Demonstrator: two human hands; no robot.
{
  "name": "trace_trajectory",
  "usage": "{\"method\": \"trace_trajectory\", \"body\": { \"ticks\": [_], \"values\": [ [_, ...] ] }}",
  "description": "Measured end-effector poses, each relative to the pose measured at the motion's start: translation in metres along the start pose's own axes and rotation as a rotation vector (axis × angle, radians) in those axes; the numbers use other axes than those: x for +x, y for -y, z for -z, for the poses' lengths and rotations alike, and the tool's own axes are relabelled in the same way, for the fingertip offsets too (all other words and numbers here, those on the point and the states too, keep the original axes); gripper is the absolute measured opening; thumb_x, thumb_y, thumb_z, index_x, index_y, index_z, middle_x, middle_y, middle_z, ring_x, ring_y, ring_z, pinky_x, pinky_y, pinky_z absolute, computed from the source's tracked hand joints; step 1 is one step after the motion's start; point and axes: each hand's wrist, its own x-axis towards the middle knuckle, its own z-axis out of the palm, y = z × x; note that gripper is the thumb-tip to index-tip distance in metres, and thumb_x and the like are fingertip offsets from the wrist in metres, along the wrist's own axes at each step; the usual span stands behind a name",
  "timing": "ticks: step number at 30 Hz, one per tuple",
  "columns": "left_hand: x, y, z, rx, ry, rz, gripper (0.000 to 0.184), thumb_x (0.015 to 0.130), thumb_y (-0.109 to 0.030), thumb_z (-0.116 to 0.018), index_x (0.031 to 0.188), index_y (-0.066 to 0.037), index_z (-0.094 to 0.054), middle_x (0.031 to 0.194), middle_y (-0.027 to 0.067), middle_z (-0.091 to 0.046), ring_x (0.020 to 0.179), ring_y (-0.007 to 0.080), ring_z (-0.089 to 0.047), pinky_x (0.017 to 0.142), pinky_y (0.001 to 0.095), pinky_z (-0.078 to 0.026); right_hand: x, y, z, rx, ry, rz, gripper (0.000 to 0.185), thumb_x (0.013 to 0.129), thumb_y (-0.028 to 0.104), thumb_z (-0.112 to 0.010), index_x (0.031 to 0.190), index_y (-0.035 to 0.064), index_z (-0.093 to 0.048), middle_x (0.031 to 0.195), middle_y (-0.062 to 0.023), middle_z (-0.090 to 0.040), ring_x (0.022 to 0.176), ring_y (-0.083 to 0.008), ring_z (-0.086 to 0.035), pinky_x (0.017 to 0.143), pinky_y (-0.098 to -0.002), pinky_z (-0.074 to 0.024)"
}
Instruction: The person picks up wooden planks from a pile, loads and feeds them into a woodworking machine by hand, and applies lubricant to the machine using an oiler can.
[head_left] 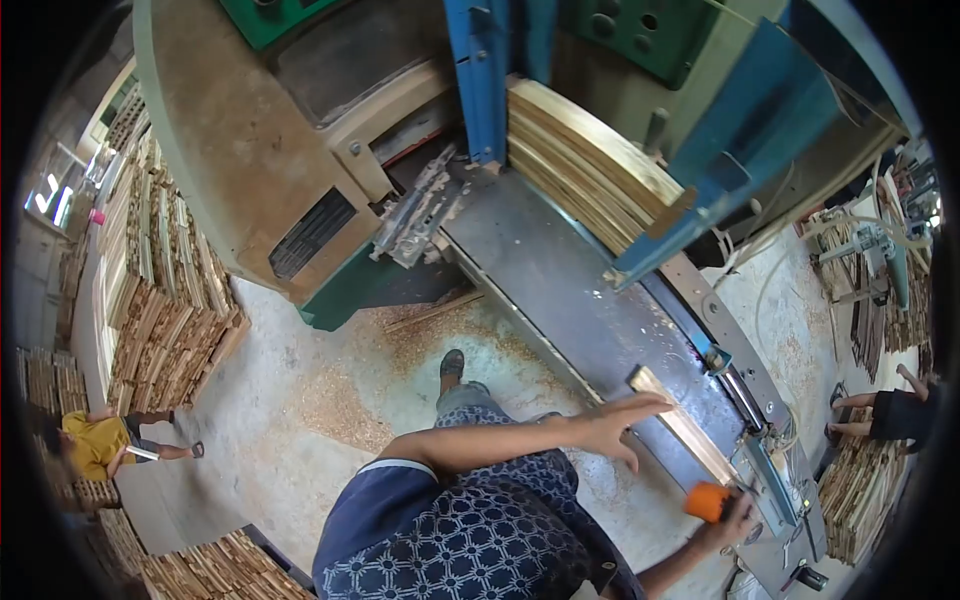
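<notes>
A narrow wooden strip [690, 432] lies lengthwise on the metal machine bed [570, 270]. My left hand [612, 422] is beside the strip's far end, its fingers stretched out and thumb apart. Its fingertips reach the strip's edge; I cannot tell whether they press on it. At the near end of the strip, my right hand [738, 522] is closed around an orange, rounded object [707, 502] with a dark part. Its exact kind is not clear.
Stacked wooden strips [585, 160] stand in the machine's feed beside a blue upright [477, 80]. Wood chips [345, 405] cover parts of the floor. Tall piles of wood [165, 290] rise at left. One person [95, 445] is at left, another [900, 415] at right.
</notes>
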Motion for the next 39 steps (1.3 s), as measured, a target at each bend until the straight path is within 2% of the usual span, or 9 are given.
{"method": "trace_trajectory", "body": {
  "ticks": [4,8,12,15,18,22,26,31,39],
  "values": [
    [-0.03,-0.006,0.051,-0.304,0.13,0.116,0.106,0.062,-0.025,-0.097,0.15,-0.005,-0.041,0.139,0.0183,-0.056,0.129,0.0355,-0.057,0.11,0.0432,-0.047,-0.076,0.043,-0.206,-0.025,0.219,-0.058,0.03,0.1,0.021,-0.065,0.116,-0.0044,-0.069,0.079,-0.0037,-0.066,0.062,-0.0086,-0.058,0.059,-0.0213,-0.0478],
    [-0.075,0.01,0.16,-0.272,-0.059,0.437,0.087,0.065,-0.016,-0.093,0.14,-0.003,-0.051,0.13,0.0144,-0.063,0.124,0.0251,-0.061,0.106,0.0375,-0.048,-0.106,0.061,-0.322,0.194,0.705,-0.115,0.046,0.085,0.022,-0.079,0.121,-0.0054,-0.068,0.104,-0.0091,-0.069,0.097,-0.0173,-0.064,0.091,-0.0322,-0.0502],
    [-0.12,0.045,0.275,-0.343,-0.234,0.293,0.084,0.07,-0.014,-0.089,0.142,-0.004,-0.048,0.139,0.0132,-0.057,0.124,0.0249,-0.06,0.105,0.037,-0.049,-0.149,0.08,-0.443,0.195,1.036,-0.187,0.05,0.077,0.02,-0.086,0.117,-0.0043,-0.068,0.123,-0.0138,-0.07,0.123,-0.0235,-0.061,0.109,-0.0381,-0.0431],
    [-0.131,0.051,0.313,-0.409,-0.475,0.492,0.088,0.075,-0.014,-0.089,0.147,-0.005,-0.04,0.142,0.0154,-0.053,0.125,0.0277,-0.06,0.104,0.0375,-0.051,-0.159,0.086,-0.523,0.138,1.009,-0.068,0.04,0.079,0.014,-0.081,0.115,-0.0006,-0.07,0.113,-0.0082,-0.072,0.105,-0.0134,-0.064,0.095,-0.0307,-0.0491],
    [-0.19,0.081,0.319,-0.638,-0.401,0.712,0.088,0.08,-0.012,-0.088,0.149,-0.006,-0.033,0.138,0.0174,-0.056,0.124,0.0285,-0.06,0.102,0.0358,-0.052,-0.147,0.082,-0.591,0.07,0.924,-0.081,0.036,0.079,0.009,-0.073,0.114,0.0007,-0.071,0.098,-0.0033,-0.073,0.085,-0.0084,-0.062,0.081,-0.025,-0.0489],
    [-0.294,0.102,0.323,-0.325,-0.333,0.953,0.07,0.086,-0.011,-0.084,0.142,-0.003,-0.043,0.12,0.0171,-0.069,0.109,0.0215,-0.068,0.097,0.0313,-0.054,-0.131,0.059,-0.66,0.048,0.796,0.001,0.032,0.077,0.01,-0.072,0.108,0.0008,-0.073,0.09,-0.0039,-0.073,0.082,-0.0103,-0.063,0.078,-0.0274,-0.0497],
    [-0.414,0.14,0.309,-0.274,-0.686,1.338,0.053,0.087,-0.017,-0.081,0.13,0.003,-0.056,0.098,0.0157,-0.075,0.088,0.0185,-0.072,0.081,0.0309,-0.056,-0.117,0.045,-0.7,-0.031,0.684,-0.008,0.027,0.075,0.014,-0.074,0.099,0.0022,-0.075,0.087,-0.0105,-0.073,0.079,-0.0175,-0.066,0.079,-0.0324,-0.0515],
    [-0.488,0.15,0.294,-0.175,-0.836,1.337,0.036,0.091,-0.009,-0.073,0.123,0.003,-0.061,0.094,0.0135,-0.075,0.082,0.016,-0.068,0.074,0.0299,-0.054,-0.112,0.056,-0.721,-0.154,0.576,-0.031,0.028,0.071,0.022,-0.079,0.092,0.0046,-0.078,0.084,-0.0159,-0.076,0.082,-0.0319,-0.073,0.08,-0.0402,-0.055],
    [-0.495,0.153,0.294,-0.38,-0.917,1.364,0.034,0.093,0.001,-0.062,0.126,0.002,-0.059,0.098,0.0154,-0.074,0.083,0.0163,-0.067,0.074,0.0296,-0.053,-0.106,0.05,-0.729,-0.226,0.561,-0.11,0.029,0.07,0.023,-0.079,0.091,0.0026,-0.076,0.087,-0.019,-0.076,0.088,-0.0366,-0.073,0.084,-0.0432,-0.055]
  ]
}}
